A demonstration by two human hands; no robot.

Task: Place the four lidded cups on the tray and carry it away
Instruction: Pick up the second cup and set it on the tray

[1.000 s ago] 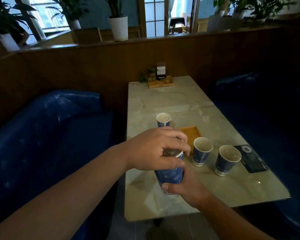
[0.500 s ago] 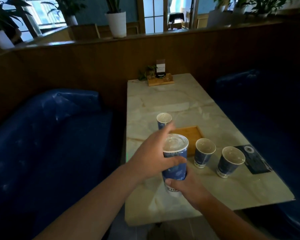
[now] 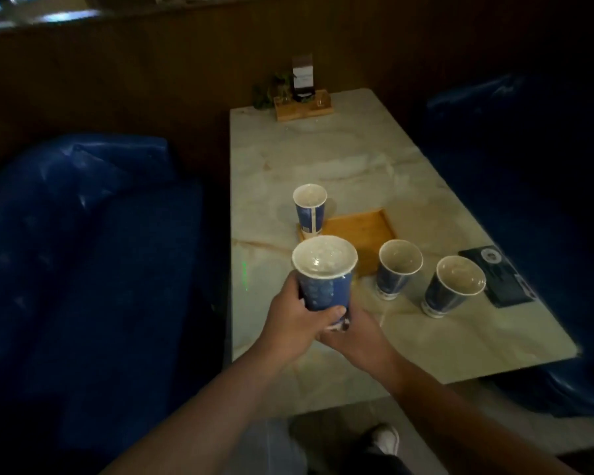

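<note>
Your left hand (image 3: 294, 322) and right hand (image 3: 352, 332) cover the held cup's (image 3: 324, 286) base, and that cup hides the tray's (image 3: 360, 234) near corner. You can't read the blurred dark card (image 3: 498, 275).

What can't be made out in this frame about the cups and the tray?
- Head view, held cup: base hidden by left hand and right hand.
- Wooden tray: near-left part covered by the held cup and the far cup.
- Dark card: print too small and dim.
- Far stand: blurred.
</note>
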